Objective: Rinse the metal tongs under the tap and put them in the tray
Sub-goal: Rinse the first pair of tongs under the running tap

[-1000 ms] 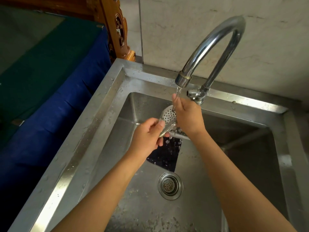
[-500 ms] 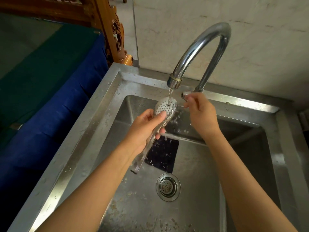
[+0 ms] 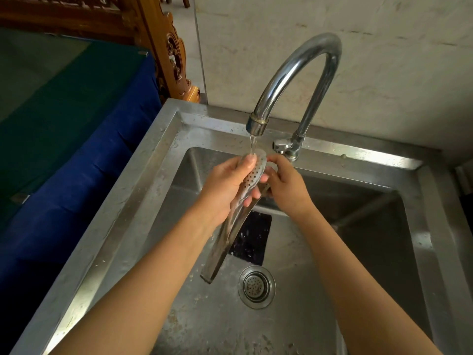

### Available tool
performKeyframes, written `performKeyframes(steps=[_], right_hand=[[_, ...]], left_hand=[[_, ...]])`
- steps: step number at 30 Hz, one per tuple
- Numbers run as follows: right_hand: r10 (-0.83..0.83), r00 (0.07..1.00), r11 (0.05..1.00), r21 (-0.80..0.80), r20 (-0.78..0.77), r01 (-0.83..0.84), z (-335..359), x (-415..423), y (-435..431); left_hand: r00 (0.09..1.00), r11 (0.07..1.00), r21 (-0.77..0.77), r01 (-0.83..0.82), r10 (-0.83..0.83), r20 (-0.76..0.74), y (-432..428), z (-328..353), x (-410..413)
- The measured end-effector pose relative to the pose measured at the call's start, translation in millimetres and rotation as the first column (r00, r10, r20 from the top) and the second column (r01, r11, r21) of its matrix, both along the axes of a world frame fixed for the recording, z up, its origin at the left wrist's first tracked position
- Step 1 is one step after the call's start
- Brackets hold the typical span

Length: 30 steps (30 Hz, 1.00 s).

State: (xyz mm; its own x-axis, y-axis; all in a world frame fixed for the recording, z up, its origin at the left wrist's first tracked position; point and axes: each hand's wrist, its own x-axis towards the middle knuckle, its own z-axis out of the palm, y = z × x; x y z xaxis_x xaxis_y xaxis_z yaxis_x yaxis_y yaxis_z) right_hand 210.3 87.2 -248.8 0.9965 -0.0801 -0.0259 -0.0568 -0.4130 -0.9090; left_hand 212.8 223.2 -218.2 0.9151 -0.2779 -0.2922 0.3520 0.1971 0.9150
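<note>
The person stands at a square stainless-steel sink (image 3: 153, 160), both bare forearms reaching in over the basin. The left hand (image 3: 222, 188) grips the long metal tongs with perforated spoon-shaped heads (image 3: 230, 234) around their upper part, thumb pressed along the near head and fingers wrapped behind. The tongs slant from 1 o'clock, heads up, down to 7 o'clock, where the blunt handle end hangs above the basin floor. The right hand (image 3: 288, 188) meets them from 3 o'clock, its fingers curled onto the far head, so the two hands almost touch.

A thin stream of water (image 3: 253, 143) falls from the curved chrome gooseneck tap (image 3: 294, 70) straight onto the tips of the heads. The tap's small valve (image 3: 284, 146) sits on the back rim, at 1 o'clock from the hands.

On the basin floor the round perforated metal drain strainer (image 3: 256, 286) lies just at 3 o'clock of the handle end, and a dark square patch (image 3: 252, 237) shows at 12 o'clock of the strainer, partly behind the tongs. A blue and green cloth (image 3: 76, 162) covers the surface at 9 o'clock of the sink, with a carved wooden post (image 3: 171, 47) at 11 o'clock.
</note>
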Motion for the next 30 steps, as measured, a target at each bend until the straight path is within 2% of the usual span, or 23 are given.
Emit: performKeyframes(steps=[1,3,5,8,11,13,16,18,20,22,24,26,28,30], right_hand=[[-0.012,1.000,1.000,0.018,0.011,0.012,-0.7,-0.2,0.6],[-0.042,0.999,0.999,0.035,0.031,0.041,-1.7,-1.6,2.0],[-0.017,0.998,0.998,0.064,0.054,0.013,-3.1,-3.1,2.9],[0.151,0.986,0.984,0.086,0.069,-0.157,-4.0,-4.7,7.4],[0.275,0.959,0.961,0.008,0.074,-0.276,-1.4,-2.6,17.6],[0.224,0.973,0.974,0.015,0.057,-0.226,-0.5,0.8,23.1],[-0.033,0.998,0.997,0.066,0.046,0.030,-1.1,4.2,28.0],[-0.188,0.978,0.981,0.053,0.089,0.184,-3.1,3.6,31.8],[-0.258,0.956,0.966,0.070,0.142,0.250,-5.3,3.0,34.7],[-0.157,0.978,0.987,0.050,0.141,0.152,-2.9,3.4,36.4],[0.070,0.992,0.996,0.055,0.103,-0.076,1.8,4.0,36.4],[0.198,0.977,0.978,0.053,0.082,-0.203,4.0,6.6,34.2],[0.130,0.985,0.989,0.052,0.110,-0.136,8.7,9.2,35.2],[-0.042,0.982,0.998,0.048,0.182,0.034,12.5,11.1,38.8]], left_hand=[[0.999,0.998,-0.066,-0.010,0.013,0.040,0.5,2.9,0.8],[0.990,0.993,-0.083,-0.086,0.094,0.106,4.4,8.1,0.9],[0.961,0.976,-0.012,-0.217,0.216,0.172,6.0,11.1,-0.1],[0.902,0.914,0.159,-0.372,0.316,0.293,4.2,17.3,-2.8],[0.858,0.868,0.187,-0.460,0.380,0.344,3.3,23.2,-4.7],[0.843,0.857,0.181,-0.482,0.397,0.364,5.1,25.7,-6.9],[0.824,0.852,0.140,-0.504,0.426,0.372,8.6,30.4,-12.5],[0.817,0.846,0.124,-0.518,0.445,0.367,10.3,32.8,-15.1],[0.820,0.847,0.148,-0.511,0.428,0.380,10.1,34.1,-16.7],[0.826,0.845,0.178,-0.504,0.413,0.383,10.8,34.2,-17.6],[0.826,0.837,0.183,-0.516,0.429,0.367,14.2,35.1,-16.5],[0.821,0.831,0.175,-0.528,0.447,0.356,17.9,37.5,-14.5],[0.814,0.825,0.163,-0.541,0.465,0.347,19.1,41.1,-14.2],[0.809,0.827,0.140,-0.544,0.473,0.350,17.8,44.5,-15.6]])
